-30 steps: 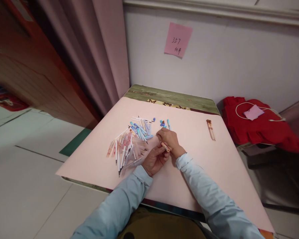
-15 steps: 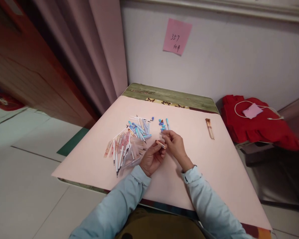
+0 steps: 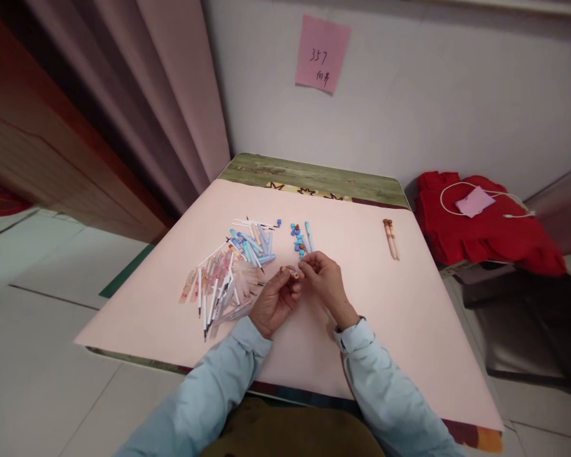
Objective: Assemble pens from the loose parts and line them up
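Note:
My left hand is closed around a short brown-orange pen barrel, its open end pointing right. Close by on the right, my right hand is pinched at the fingertips; whatever it holds is too small or hidden to name. Just beyond the fingers lie small blue and brown pen caps and a blue pen barrel. Left of my hands are a heap of blue pen barrels, white refills with dark tips and clear pinkish tubes.
Two finished-looking brown-topped pens lie side by side at the right of the table. A red cloth with a white cable sits on a seat beyond the right edge. A wall with a pink note stands behind.
The barrel in my left hand has turned so its open end faces more toward me. My right hand stays pinched beside it. The whole view has shifted slightly.

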A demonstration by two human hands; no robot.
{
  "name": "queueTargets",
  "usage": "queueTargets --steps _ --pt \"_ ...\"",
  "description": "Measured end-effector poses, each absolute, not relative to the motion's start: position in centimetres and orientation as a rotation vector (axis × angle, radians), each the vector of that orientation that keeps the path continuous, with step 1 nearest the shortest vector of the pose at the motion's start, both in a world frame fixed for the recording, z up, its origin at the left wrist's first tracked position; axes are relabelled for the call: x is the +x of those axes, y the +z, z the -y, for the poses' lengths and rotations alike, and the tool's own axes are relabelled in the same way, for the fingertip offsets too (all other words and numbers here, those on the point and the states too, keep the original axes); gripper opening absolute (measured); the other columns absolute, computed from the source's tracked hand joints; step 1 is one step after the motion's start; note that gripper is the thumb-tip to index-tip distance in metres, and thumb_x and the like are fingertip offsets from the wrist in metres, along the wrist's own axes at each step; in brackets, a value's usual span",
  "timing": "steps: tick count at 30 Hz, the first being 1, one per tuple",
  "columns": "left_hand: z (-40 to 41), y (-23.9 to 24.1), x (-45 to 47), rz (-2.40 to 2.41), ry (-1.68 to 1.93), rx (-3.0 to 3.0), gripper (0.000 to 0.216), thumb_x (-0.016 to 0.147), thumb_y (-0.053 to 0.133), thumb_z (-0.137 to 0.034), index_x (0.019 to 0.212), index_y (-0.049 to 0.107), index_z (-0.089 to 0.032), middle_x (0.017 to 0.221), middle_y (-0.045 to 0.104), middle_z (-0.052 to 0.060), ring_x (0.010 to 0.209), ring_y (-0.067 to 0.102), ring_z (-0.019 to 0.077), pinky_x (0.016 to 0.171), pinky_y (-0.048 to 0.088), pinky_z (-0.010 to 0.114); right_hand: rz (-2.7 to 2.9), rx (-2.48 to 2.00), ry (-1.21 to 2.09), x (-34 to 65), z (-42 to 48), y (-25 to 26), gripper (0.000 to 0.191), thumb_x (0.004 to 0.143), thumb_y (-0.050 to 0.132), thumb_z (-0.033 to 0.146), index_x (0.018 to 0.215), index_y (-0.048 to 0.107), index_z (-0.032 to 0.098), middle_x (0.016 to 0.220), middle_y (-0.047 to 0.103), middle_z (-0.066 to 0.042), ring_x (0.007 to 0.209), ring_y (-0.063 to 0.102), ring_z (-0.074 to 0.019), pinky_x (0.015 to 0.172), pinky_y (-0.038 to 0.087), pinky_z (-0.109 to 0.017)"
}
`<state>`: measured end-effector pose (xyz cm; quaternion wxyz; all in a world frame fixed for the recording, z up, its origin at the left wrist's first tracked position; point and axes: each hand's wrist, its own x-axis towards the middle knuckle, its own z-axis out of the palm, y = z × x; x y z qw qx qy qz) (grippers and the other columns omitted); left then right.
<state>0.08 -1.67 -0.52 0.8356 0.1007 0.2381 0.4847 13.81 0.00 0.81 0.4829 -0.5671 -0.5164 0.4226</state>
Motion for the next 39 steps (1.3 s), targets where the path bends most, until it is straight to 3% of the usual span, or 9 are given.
queueTargets --steps 4,11,16,20,26,32,39 --pt "1.8 -0.4 0.0 -0.509 1.023 0.242 0.014 0.083 0.072 -0.022 0.090 0.065 -0.011 0.081 0.063 0.003 0.061 0.056 0.0066 0.050 0.047 0.013 1.328 -1.495 0.911 14.0 0.1 1.0 0.017 0.076 0.066 0.037 0.075 0.063 0.020 0.071 0.067 0.001 0.058 0.059 -0.0129 0.060 0.048 -0.025" --pt "1.7 -0.4 0.0 -0.499 1.055 0.175 0.010 0.087 0.068 -0.020 0.090 0.063 -0.012 0.080 0.062 0.003 0.061 0.056 0.0070 0.050 0.047 0.014 1.085 -1.382 1.014 14.3 -0.1 -0.3 0.021 0.078 0.068 0.039 0.083 0.063 0.019 0.067 0.065 0.001 0.058 0.064 -0.0149 0.055 0.049 -0.025" --pt "1.7 -0.3 0.1 -0.478 1.074 0.112 0.007 0.091 0.062 -0.019 0.090 0.062 -0.012 0.080 0.063 0.003 0.059 0.055 0.0059 0.048 0.046 0.012 0.963 -1.277 1.051 14.1 0.1 0.9 0.029 0.077 0.070 0.040 0.096 0.062 0.019 0.077 0.071 -0.001 0.062 0.066 -0.0143 0.051 0.047 -0.023" --pt "1.7 0.1 0.1 -0.469 1.084 0.029 0.012 0.096 0.053 -0.017 0.089 0.061 -0.011 0.080 0.063 0.003 0.058 0.054 0.0047 0.047 0.046 0.011 0.972 -1.166 1.059 13.7 0.8 2.3 0.026 0.081 0.069 0.040 0.093 0.063 0.018 0.081 0.072 -0.003 0.060 0.063 -0.0126 0.048 0.045 -0.022" --pt "1.8 0.3 0.1 -0.455 1.102 -0.043 0.023 0.100 0.043 -0.018 0.089 0.061 -0.009 0.076 0.062 0.003 0.057 0.055 0.0046 0.047 0.047 0.010 1.285 -1.107 0.812 12.8 1.9 3.1 0.013 0.083 0.071 0.032 0.086 0.071 0.020 0.081 0.069 -0.001 0.054 0.055 -0.0089 0.053 0.047 -0.024" --pt "1.7 0.0 0.1 -0.468 1.112 -0.041 0.023 0.099 0.046 -0.019 0.088 0.063 -0.008 0.069 0.058 0.002 0.056 0.055 0.0057 0.043 0.045 0.010 1.504 -1.086 0.559 12.5 2.0 2.7 0.004 0.085 0.070 0.023 0.086 0.074 0.021 0.084 0.071 -0.003 0.068 0.061 -0.0124 0.057 0.047 -0.025" --pt "1.7 0.2 0.1 -0.483 1.103 -0.060 0.020 0.098 0.050 -0.019 0.085 0.062 -0.009 0.068 0.058 0.001 0.055 0.055 0.0053 0.042 0.044 0.010 1.583 -1.068 0.507 12.6 2.1 2.8 0.005 0.085 0.070 0.022 0.087 0.075 0.022 0.087 0.072 -0.004 0.072 0.063 -0.0133 0.060 0.050 -0.025"
